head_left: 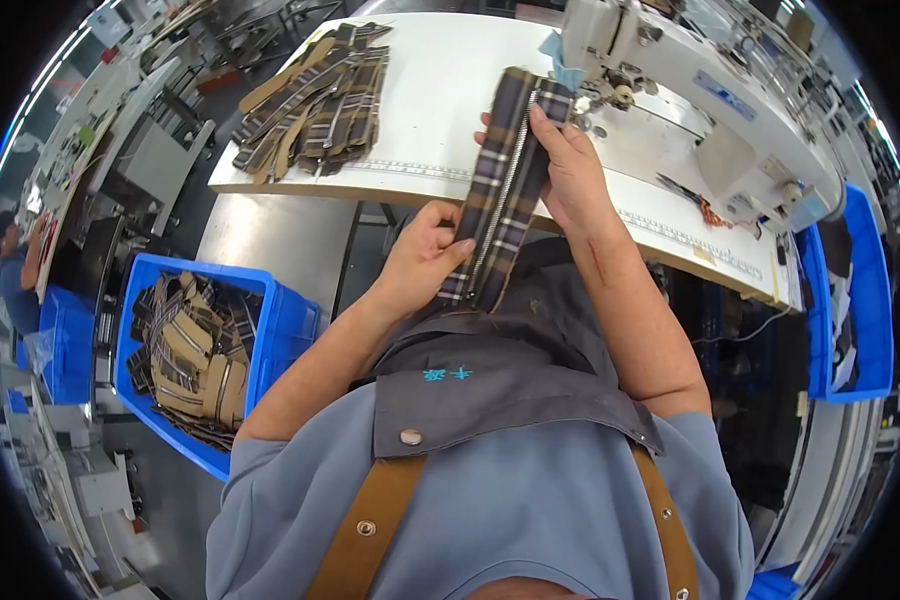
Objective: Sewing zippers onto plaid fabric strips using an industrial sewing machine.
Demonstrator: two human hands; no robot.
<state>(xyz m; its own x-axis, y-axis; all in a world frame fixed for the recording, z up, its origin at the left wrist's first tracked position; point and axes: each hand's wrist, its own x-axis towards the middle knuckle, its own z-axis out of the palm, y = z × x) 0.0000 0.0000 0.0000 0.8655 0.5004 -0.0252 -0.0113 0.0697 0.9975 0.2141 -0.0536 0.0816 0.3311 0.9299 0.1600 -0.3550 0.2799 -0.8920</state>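
Between my two hands is a dark plaid fabric piece (492,190) with a metal zipper running down its length. It is tilted, its upper end leaning right, near the sewing machine. My left hand (428,255) pinches its lower left edge, thumb on top and fingers curled. Higher up on the right side, my right hand (573,165) grips it with the thumb on the front beside the zipper; the fingers behind are mostly hidden. The piece is held over the front edge of the white table (430,60), above my apron.
At the table's left lies a pile of plaid and tan pieces (320,105). A white sewing machine (710,85) stands at the right, with scissors (682,187) near it. A blue bin (260,385) of similar pieces is at my left; another blue bin (878,300) is at my right.
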